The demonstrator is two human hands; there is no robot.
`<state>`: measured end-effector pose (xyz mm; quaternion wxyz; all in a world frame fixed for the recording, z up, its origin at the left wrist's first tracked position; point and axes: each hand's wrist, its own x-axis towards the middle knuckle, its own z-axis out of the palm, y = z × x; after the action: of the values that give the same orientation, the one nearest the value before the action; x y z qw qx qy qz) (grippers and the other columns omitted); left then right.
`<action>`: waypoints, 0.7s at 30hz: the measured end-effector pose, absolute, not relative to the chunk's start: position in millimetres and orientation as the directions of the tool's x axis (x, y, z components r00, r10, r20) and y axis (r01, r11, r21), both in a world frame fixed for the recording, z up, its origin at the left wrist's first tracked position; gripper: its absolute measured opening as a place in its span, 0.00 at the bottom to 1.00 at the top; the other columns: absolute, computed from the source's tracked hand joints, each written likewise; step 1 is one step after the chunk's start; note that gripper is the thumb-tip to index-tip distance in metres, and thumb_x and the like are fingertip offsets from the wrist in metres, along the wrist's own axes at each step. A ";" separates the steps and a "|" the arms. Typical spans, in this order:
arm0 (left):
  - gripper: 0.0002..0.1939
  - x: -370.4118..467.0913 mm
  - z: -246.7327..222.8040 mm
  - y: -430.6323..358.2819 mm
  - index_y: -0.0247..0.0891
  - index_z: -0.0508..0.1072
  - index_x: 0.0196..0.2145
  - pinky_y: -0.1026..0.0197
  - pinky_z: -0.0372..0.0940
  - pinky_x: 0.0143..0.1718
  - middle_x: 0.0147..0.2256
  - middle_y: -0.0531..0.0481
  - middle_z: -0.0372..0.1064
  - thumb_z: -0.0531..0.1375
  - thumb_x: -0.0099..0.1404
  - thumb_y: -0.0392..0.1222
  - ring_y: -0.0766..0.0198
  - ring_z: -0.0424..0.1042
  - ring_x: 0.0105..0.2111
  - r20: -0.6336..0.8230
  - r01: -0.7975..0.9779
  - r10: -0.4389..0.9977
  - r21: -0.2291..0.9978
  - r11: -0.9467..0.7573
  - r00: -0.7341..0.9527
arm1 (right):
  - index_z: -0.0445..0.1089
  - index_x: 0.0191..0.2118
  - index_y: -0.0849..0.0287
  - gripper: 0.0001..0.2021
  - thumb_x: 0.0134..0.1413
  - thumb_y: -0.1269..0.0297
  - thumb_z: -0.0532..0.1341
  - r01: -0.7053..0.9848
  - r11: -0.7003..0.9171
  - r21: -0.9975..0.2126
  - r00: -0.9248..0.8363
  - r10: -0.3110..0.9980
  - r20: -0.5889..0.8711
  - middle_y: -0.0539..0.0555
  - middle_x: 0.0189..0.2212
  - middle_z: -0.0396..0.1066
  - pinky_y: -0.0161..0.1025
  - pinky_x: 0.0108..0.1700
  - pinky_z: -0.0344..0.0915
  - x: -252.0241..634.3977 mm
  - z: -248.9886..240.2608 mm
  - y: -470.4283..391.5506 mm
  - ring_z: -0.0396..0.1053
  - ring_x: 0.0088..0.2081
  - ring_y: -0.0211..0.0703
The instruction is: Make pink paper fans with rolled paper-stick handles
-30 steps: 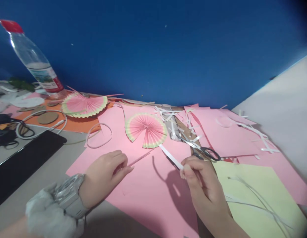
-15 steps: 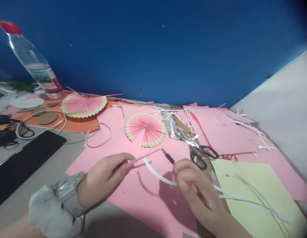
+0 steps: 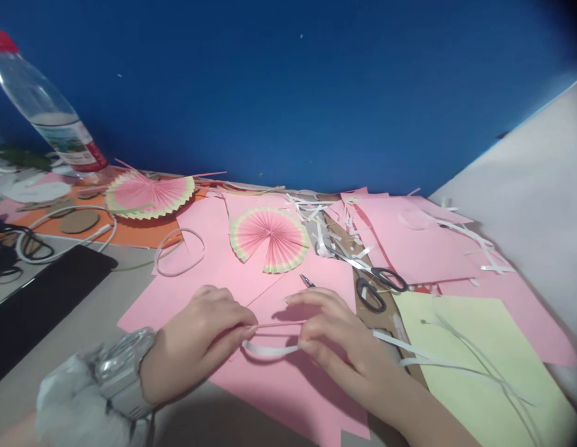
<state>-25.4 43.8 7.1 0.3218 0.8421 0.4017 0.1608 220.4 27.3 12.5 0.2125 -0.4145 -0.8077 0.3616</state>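
Pinching the pink strip (image 3: 279,324) w/ my L grip (image 3: 199,347) and the white strip (image 3: 272,351) by its R end w/ my R grip (image 3: 341,347), I've both running L-to-R btwn them, over pink paper (image 3: 288,397), white nearer me.

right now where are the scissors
In the head view, the scissors lie right of centre, beyond the right hand, between the round paper fan and the pale yellow sheet.

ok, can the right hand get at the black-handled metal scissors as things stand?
Probably yes: the black-handled metal scissors lie just beyond the right hand, handles uncovered, though its grip seems taken up by a narrow white paper strip.
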 end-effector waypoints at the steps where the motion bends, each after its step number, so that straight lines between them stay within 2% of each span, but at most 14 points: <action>1: 0.09 -24.8 7.4 43.7 0.42 0.72 0.36 0.57 0.55 0.40 0.29 0.53 0.71 0.52 0.69 0.41 0.62 0.66 0.32 0.004 0.563 0.773 0.682 -0.466 0.635 | 0.67 0.37 0.51 0.06 0.62 0.66 0.54 0.522 0.385 -0.761 -0.558 0.829 0.037 0.51 0.53 0.63 0.51 0.61 0.49 220.3 12.4 27.8 0.55 0.58 0.45; 5: 0.10 -23.4 6.2 43.3 0.41 0.70 0.35 0.59 0.57 0.40 0.26 0.54 0.69 0.51 0.69 0.42 0.64 0.66 0.31 -0.069 0.539 0.772 0.755 -0.373 0.631 | 0.65 0.37 0.52 0.05 0.63 0.67 0.53 0.534 0.338 -0.775 -0.498 0.866 0.034 0.53 0.49 0.64 0.46 0.56 0.56 220.3 10.9 27.4 0.58 0.55 0.44; 8: 0.11 -24.4 4.4 43.0 0.40 0.69 0.36 0.60 0.60 0.38 0.31 0.52 0.69 0.49 0.70 0.44 0.64 0.67 0.33 -0.119 0.509 0.818 0.830 -0.229 0.562 | 0.63 0.36 0.53 0.05 0.63 0.68 0.52 0.525 0.354 -0.774 -0.479 0.874 0.075 0.53 0.46 0.63 0.45 0.53 0.57 221.7 10.6 26.3 0.60 0.52 0.44; 10: 0.10 -26.0 3.8 42.9 0.41 0.68 0.39 0.60 0.62 0.40 0.35 0.51 0.69 0.49 0.70 0.45 0.64 0.68 0.36 -0.116 0.424 0.853 0.896 -0.131 0.509 | 0.63 0.36 0.54 0.05 0.63 0.69 0.52 0.487 0.376 -0.788 -0.515 0.852 0.088 0.53 0.44 0.64 0.44 0.52 0.58 222.0 12.3 25.9 0.61 0.50 0.43; 13: 0.09 -27.8 4.5 42.5 0.42 0.67 0.42 0.58 0.61 0.48 0.43 0.50 0.70 0.49 0.71 0.45 0.63 0.69 0.45 -0.122 0.220 0.881 0.975 0.021 0.456 | 0.64 0.35 0.55 0.06 0.63 0.70 0.52 0.442 0.393 -0.806 -0.621 0.783 0.041 0.52 0.40 0.65 0.40 0.48 0.61 219.6 17.8 25.5 0.63 0.46 0.41; 15: 0.09 -26.8 5.9 40.9 0.42 0.65 0.40 0.55 0.60 0.52 0.48 0.49 0.69 0.48 0.71 0.46 0.60 0.67 0.51 -0.158 0.076 0.876 0.987 0.139 0.456 | 0.64 0.33 0.56 0.06 0.62 0.69 0.54 0.460 0.405 -0.790 -0.679 0.733 -0.020 0.51 0.38 0.65 0.38 0.45 0.62 216.2 21.8 24.9 0.64 0.42 0.40; 17: 0.10 -24.0 7.5 37.3 0.41 0.63 0.37 0.53 0.58 0.55 0.49 0.47 0.69 0.47 0.72 0.46 0.59 0.65 0.54 -0.194 -0.003 0.856 0.975 0.222 0.480 | 0.64 0.32 0.57 0.05 0.61 0.68 0.55 0.488 0.436 -0.756 -0.708 0.704 -0.051 0.51 0.35 0.66 0.38 0.42 0.62 212.7 24.4 24.0 0.64 0.39 0.40; 21: 0.10 -15.6 9.7 24.7 0.42 0.63 0.36 0.56 0.57 0.55 0.42 0.49 0.72 0.47 0.71 0.46 0.62 0.67 0.50 -0.255 0.108 0.799 0.966 0.235 0.545 | 0.65 0.33 0.60 0.05 0.59 0.72 0.53 0.518 0.560 -0.647 -0.716 0.698 0.030 0.52 0.31 0.66 0.38 0.37 0.60 209.1 24.1 23.3 0.63 0.35 0.40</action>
<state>-15.6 24.7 9.7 0.6749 0.5629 0.4026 0.2559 209.1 23.3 24.1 0.1429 -0.3487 -0.8714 0.3139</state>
